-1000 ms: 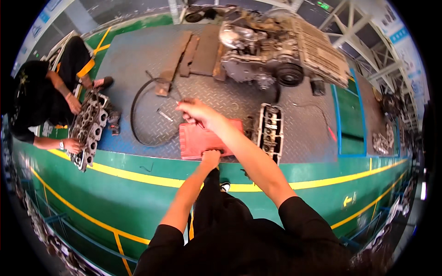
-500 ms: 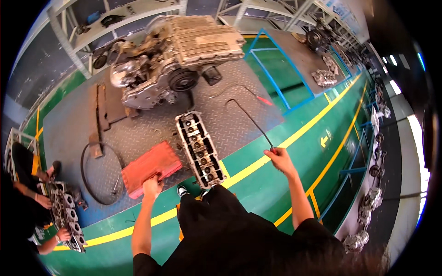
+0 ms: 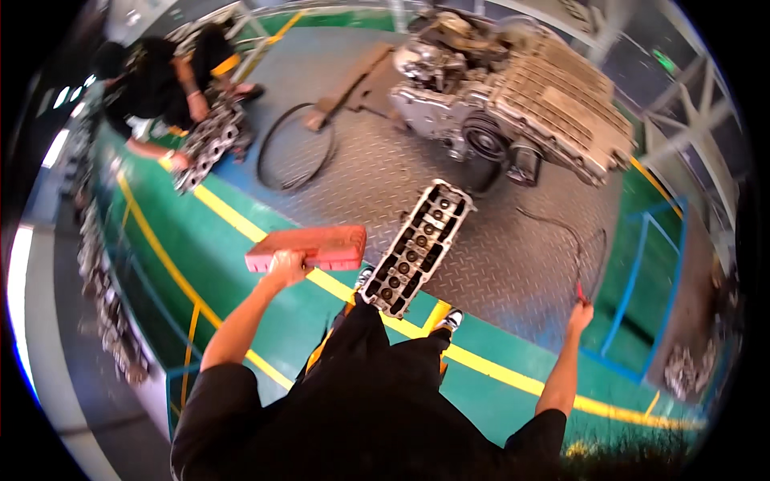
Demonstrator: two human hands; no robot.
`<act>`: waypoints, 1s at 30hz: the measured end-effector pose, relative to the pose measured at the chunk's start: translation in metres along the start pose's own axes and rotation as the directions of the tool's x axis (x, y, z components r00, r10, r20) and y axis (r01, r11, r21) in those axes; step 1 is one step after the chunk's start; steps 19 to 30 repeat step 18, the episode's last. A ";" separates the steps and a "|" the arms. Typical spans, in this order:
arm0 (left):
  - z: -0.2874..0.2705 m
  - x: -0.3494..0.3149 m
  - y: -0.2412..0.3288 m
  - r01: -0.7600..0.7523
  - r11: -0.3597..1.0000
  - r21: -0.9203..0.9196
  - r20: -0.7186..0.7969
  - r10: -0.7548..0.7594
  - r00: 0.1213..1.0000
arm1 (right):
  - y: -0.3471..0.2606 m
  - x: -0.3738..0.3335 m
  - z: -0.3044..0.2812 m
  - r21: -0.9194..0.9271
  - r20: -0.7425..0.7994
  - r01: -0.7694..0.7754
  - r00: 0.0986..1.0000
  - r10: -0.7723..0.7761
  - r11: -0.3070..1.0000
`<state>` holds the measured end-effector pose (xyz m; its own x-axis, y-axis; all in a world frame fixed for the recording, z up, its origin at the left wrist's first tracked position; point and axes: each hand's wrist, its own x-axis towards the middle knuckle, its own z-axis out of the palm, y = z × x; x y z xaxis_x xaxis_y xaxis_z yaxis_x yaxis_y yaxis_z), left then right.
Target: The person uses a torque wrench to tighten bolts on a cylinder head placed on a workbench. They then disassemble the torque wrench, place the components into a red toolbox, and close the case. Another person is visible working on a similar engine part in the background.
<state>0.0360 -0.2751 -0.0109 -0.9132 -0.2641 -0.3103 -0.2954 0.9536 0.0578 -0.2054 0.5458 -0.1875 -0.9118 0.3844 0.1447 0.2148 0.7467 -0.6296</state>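
My left hand (image 3: 287, 268) is closed on the near edge of a red plastic case (image 3: 333, 244), which hangs above the floor at the left. Out at the right, my right hand (image 3: 581, 315) grips the end of a thin dark bent rod (image 3: 603, 247). A thin dark cable (image 3: 561, 223) with a red end meets the fingers there; whether they hold it too I cannot tell. Between my hands, in front of my feet, an engine cylinder head (image 3: 423, 240) with a row of round bores lies across the plate's edge.
A large engine (image 3: 513, 96) sits on the steel tread plate (image 3: 365, 180). A black hoop of belt or hose (image 3: 265, 160) lies left of it, by a rusty bar (image 3: 345, 92). At far left a crouching person (image 3: 172, 88) handles another cylinder head (image 3: 212, 144). Blue rails (image 3: 634, 280) stand at right.
My view has swung round to the left. The red case has come up off the tread plate in my left hand. My right hand has brought the rod next to the red-ended cable.
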 end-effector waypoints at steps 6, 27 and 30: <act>0.060 -0.239 0.048 0.521 0.818 -0.244 0.084 -0.517 0.852 | 0.050 0.031 0.046 -0.496 -0.008 0.007 1.000 -0.012 0.868; 0.220 -0.609 0.197 0.934 -0.313 -0.171 0.470 -0.859 -0.202 | -0.036 -0.011 0.030 -0.588 0.396 0.230 0.918 0.028 0.776; 0.220 -0.609 0.197 0.934 -0.313 -0.171 0.470 -0.859 -0.202 | -0.036 -0.011 0.030 -0.588 0.396 0.230 0.918 0.028 0.776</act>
